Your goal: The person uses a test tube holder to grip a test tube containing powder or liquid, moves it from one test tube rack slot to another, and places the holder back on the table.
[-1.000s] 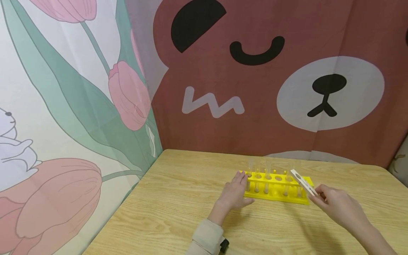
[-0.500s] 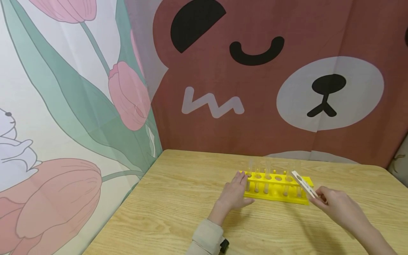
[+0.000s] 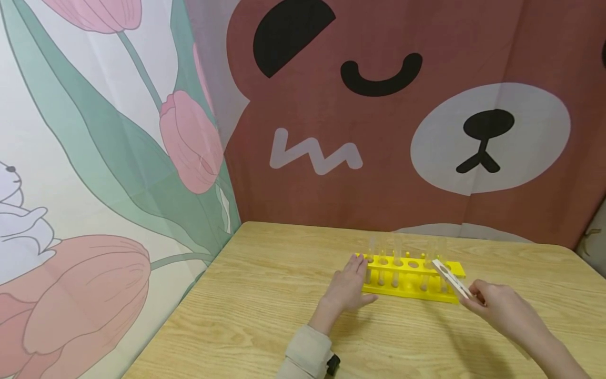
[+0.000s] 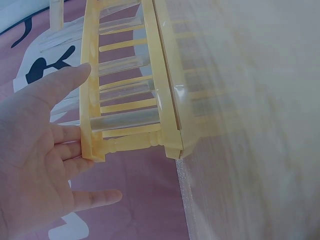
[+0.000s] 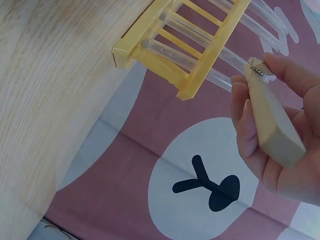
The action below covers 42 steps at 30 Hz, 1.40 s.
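On the table stands a yellow test tube rack (image 3: pixel 409 297) holding several clear test tubes (image 3: pixel 397 250); one hole between them has no tube. My left hand (image 3: pixel 349 287) rests its nearly straight fingers on the left end of the rack's top plate. In the left wrist view, its thumb (image 4: pixel 65 82) touches the plate's edge and the little finger sticks out free. My right hand (image 3: pixel 504 305) pinches a wooden test tube holder (image 3: pixel 452 279) by its near end, tilted. The holder's far tip overlaps the tubes at the rack's right end, close over the top plate.
The wood-grain table (image 3: pixel 265 295) extends around the rack. Behind it hangs a brown bear-print cloth (image 3: pixel 303 200), and a tulip-print cloth (image 3: pixel 94 184) hangs along the left side. A dark strap shows at the left sleeve (image 3: pixel 307 350).
The test tube holder's far tip has lowered slightly toward the rack's top plate, and the right hand has dipped a little with it. Left hand and rack stay put.
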Available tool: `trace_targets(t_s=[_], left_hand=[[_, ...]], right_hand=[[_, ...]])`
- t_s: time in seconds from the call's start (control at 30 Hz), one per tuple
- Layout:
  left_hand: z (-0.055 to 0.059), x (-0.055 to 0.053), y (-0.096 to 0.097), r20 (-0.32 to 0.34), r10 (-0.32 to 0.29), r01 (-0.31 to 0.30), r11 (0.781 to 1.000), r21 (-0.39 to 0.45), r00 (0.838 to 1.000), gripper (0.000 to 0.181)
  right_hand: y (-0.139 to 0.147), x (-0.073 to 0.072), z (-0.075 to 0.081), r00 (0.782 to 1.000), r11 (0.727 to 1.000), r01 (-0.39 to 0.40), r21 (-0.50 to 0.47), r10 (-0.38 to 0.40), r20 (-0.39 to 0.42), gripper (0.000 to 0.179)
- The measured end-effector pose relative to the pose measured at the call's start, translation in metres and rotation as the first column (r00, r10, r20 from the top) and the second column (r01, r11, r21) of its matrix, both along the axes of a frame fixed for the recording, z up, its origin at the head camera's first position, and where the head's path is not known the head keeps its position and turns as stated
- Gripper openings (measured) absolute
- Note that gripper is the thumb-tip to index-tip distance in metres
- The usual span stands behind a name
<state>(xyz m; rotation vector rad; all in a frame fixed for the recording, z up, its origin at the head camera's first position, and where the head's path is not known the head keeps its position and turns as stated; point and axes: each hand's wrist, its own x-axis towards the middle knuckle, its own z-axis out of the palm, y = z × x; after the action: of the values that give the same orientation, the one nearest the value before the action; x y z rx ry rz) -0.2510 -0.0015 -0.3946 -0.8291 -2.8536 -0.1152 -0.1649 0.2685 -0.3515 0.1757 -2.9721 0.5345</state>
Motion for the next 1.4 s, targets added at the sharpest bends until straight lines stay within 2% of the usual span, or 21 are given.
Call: trace_targets(t_s=[0.83, 1.1, 1.4], left_hand=[[0.001, 0.002, 0.001, 0.004, 0.003, -0.003, 1.0, -0.007, 1.0, 0.079], [0.001, 0.002, 0.001, -0.008, -0.002, 0.002, 1.0, -0.012, 1.0, 0.079], [0.001, 0.002, 0.002, -0.005, -0.005, 0.005, 1.0, 0.0, 1.0, 0.078]], right_hand=[[0.003, -0.003, -0.005, 0.994, 1.0, 0.005, 0.014, -0.006, 0.106, 0.021], [0.005, -0.005, -0.01, 0.99, 1.0, -0.013, 0.028, 0.009, 0.137, 0.017], [0.008, -0.005, -0.019, 0.987, 0.999, -0.039, 0.016, 0.036, 0.16, 0.023]])
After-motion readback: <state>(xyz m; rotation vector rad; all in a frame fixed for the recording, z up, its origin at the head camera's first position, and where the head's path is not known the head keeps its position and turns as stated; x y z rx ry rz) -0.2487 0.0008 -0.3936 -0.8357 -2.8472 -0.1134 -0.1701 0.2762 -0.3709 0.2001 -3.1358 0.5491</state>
